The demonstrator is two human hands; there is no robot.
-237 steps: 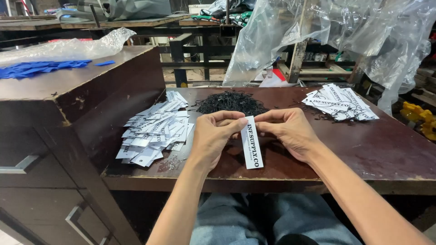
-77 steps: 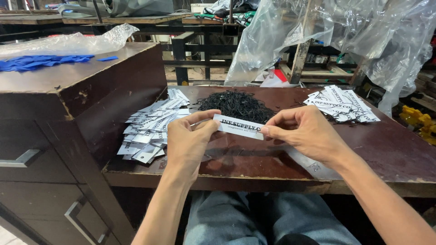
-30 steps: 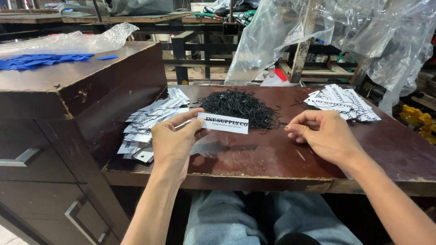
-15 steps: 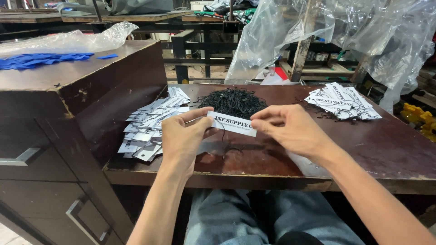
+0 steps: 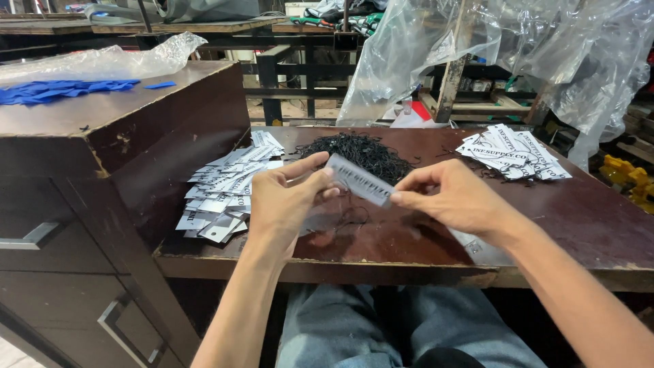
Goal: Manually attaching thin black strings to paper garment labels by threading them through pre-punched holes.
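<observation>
While pinched at both ends by left hand (image 5: pixel 283 204) and right hand (image 5: pixel 453 201), tag (image 5: pixel 359 179) seems light, thin, bendable; string pile (image 5: pixel 361 151) at 12 o'clock.

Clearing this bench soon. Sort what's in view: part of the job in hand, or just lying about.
In the job: tag held by left hand and right hand; black strings; left tag pile; right tag pile.

Lying about: blue pieces; plastic sheeting; yellow object.
</observation>
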